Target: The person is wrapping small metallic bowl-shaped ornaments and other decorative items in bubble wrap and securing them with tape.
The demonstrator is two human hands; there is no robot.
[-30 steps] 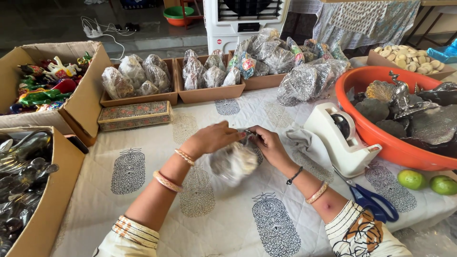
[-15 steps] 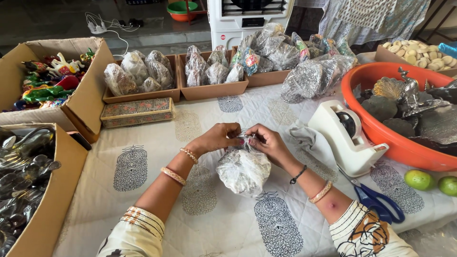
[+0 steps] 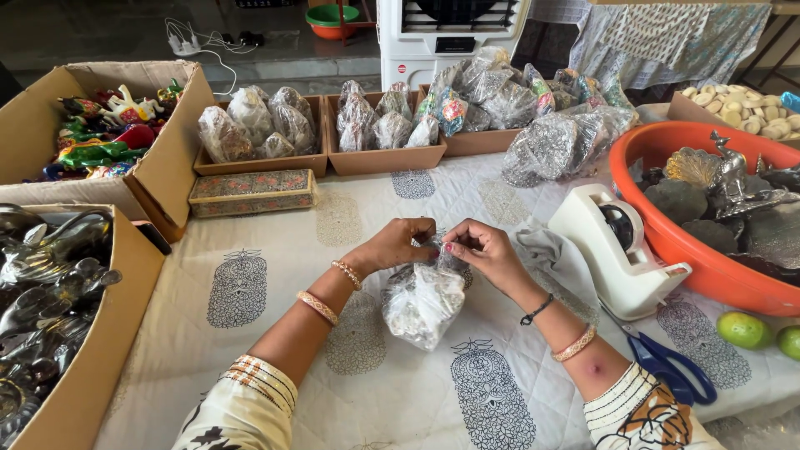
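Observation:
A clear plastic bag (image 3: 423, 302) with a silvery white item inside lies on the white printed cloth (image 3: 275, 333) in the middle. My left hand (image 3: 398, 244) and my right hand (image 3: 482, 247) meet at the bag's top end, and both pinch its gathered plastic neck. Bangles sit on both wrists.
A white tape dispenser (image 3: 618, 250) stands right of my hands, with blue scissors (image 3: 671, 368) and two limes (image 3: 744, 330) nearer. An orange tub (image 3: 667, 242) holds metal figures. Wooden trays (image 3: 383, 158) of wrapped items and a patterned box (image 3: 252, 192) line the back. Cardboard boxes (image 3: 100, 333) stand at left.
The bag has been lowered a little and now rests longer on the cloth. Both hands stay at its top, working the plastic neck.

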